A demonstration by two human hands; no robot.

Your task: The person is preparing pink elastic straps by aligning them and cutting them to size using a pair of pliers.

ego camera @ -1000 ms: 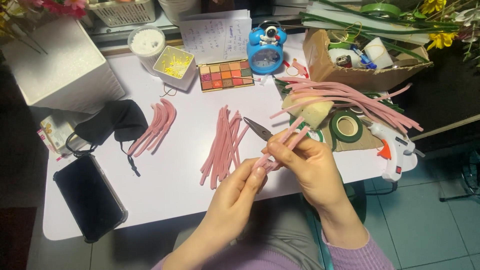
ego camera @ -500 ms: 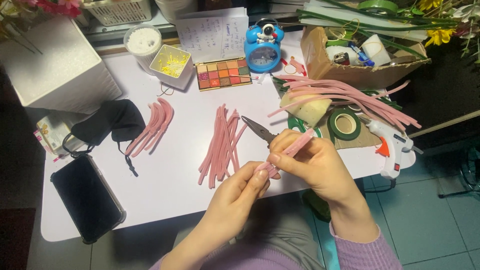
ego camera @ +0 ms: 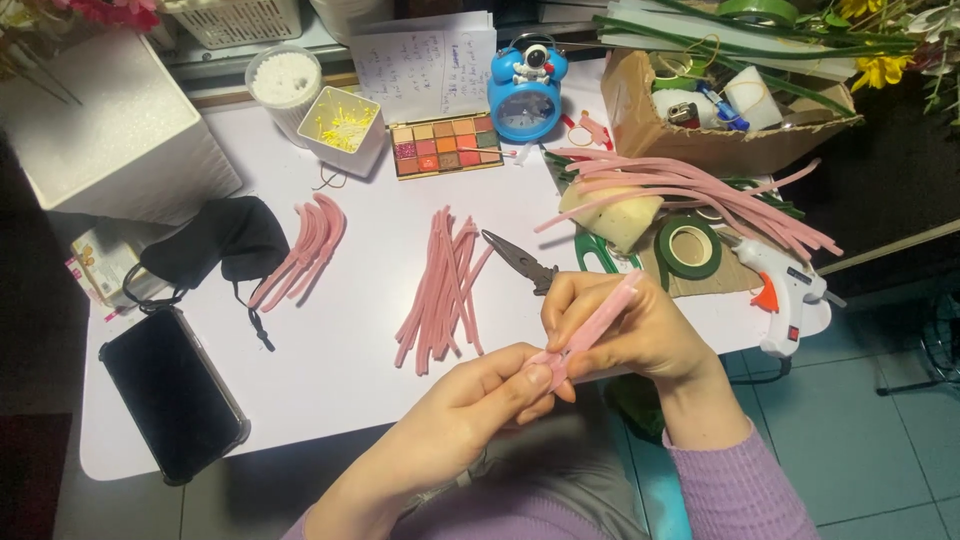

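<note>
The person's right hand (ego camera: 640, 335) and left hand (ego camera: 480, 400) meet just over the near edge of the white desk (ego camera: 340, 370). Both hands hold one pink fuzzy stick (ego camera: 590, 325). The right hand's grip is closed around the upper part of the stick. The left hand's grip pinches the lower end between thumb and fingers. The stick tilts up to the right.

Just behind the hands, pliers (ego camera: 520, 262) lie on the desk. To their left is a pile of pink sticks (ego camera: 440, 290), and farther left a small bunch of curved pink sticks (ego camera: 305, 250) beside a black face mask (ego camera: 215, 240). A black phone (ego camera: 172, 392) lies near the left edge. On the right are a roll of green tape (ego camera: 688, 247) and a white glue gun (ego camera: 790, 295). A blue clock (ego camera: 527, 92) stands at the back.
</note>
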